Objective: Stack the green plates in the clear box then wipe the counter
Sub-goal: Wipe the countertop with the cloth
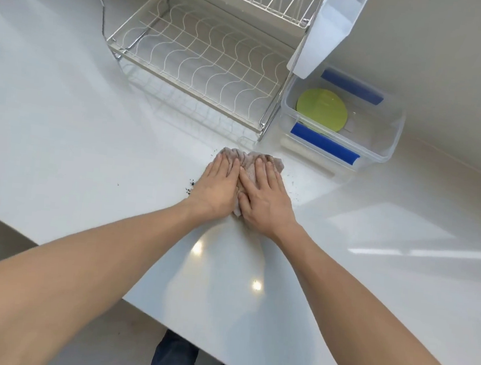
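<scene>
With green plates (322,109) already boxed, both hands, left hand (217,184) and right hand (264,196), press flat and open on the cloth (247,161); sweeping it firmly across the tabletop (90,154) should gather the dark crumbs (190,186).

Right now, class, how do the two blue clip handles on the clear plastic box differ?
The near blue handle hangs down outside the clear plastic box on the side facing the person; the far blue handle sits on the opposite rim, partly hidden by the white holder on the rack. Both are long, blue strips.
</scene>
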